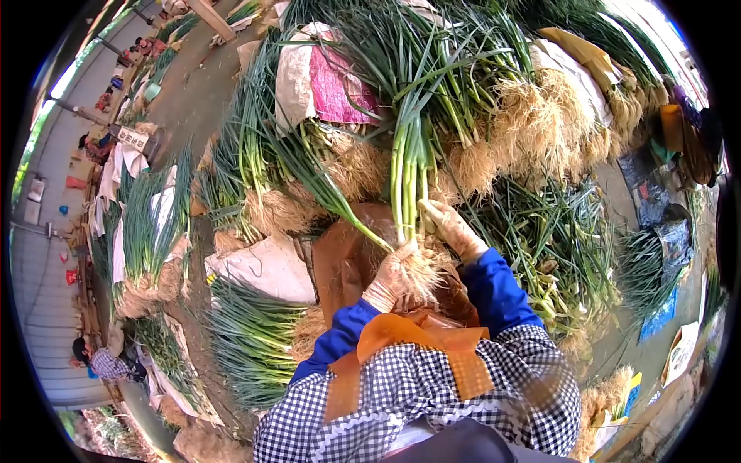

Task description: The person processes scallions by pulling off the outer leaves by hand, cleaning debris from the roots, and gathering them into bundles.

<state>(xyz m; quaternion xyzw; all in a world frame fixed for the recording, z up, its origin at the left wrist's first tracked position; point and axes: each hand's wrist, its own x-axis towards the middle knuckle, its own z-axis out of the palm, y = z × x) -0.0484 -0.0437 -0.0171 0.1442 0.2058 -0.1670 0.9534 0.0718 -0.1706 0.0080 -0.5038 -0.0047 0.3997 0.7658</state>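
Note:
A bunch of green onions (405,181) stands in front of my chest, its white ends and pale roots (419,274) toward me and its leaves pointing away. My left hand (390,276) is closed around the white ends just above the roots. One single green onion (351,214) slants off to the left from that same hand. My right hand (454,229) is at the right side of the bunch, its thumb and fingers pinched on an outer stalk. Both hands wear pale, soiled gloves. A brown apron (347,251) lies over my lap beneath the bunch.
Large heaps of green onions (463,85) with tangled roots (548,123) lie ahead. Loose leaves and trimmings (556,255) are piled at my right. Another stack of green onions (258,339) lies at my left beside a white sack (262,270). Another person (112,359) is at the far left.

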